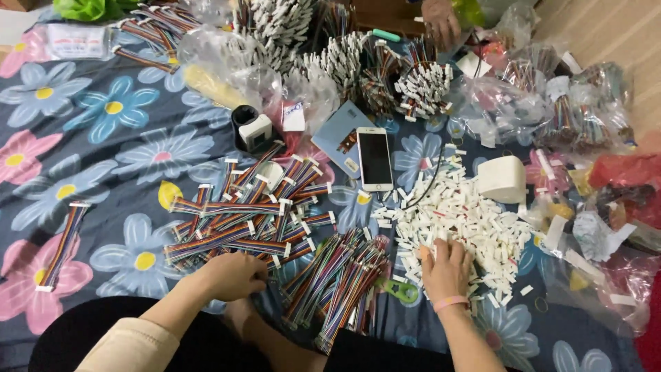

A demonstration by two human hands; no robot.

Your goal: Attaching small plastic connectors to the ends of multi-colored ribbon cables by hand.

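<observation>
From the head camera, several clear plastic bags (551, 110) lie crumpled at one to three o'clock, most stuffed with coiled multicoloured ribbon cables; more bags at twelve o'clock hold white-tipped cable bundles (275, 27). At the centre lies one white smartphone (375, 158), flat and glossy, beside one blue card (337, 134). One roll of white tape (502, 179) stands at two o'clock, and one small black-and-white dispenser (251, 129) sits at eleven. One single cable (62, 246) lies alone at nine o'clock.

The left hand (231, 275), at seven o'clock, is loosely curled, its fingers buried in the edge of a pile of banded rainbow cable bundles (241, 220); what it grips cannot be told. The right hand (447, 269), at five o'clock, lies flat with fingers spread on a heap of small white paper labels (468, 213), too many to count; it pinches nothing visibly. Between the hands lies a loose sheaf of unbanded cables (337, 275). Another person's hand (441, 21) reaches in at twelve o'clock. Everything rests on a soft dark cloth (103, 158) printed with flowers.
</observation>
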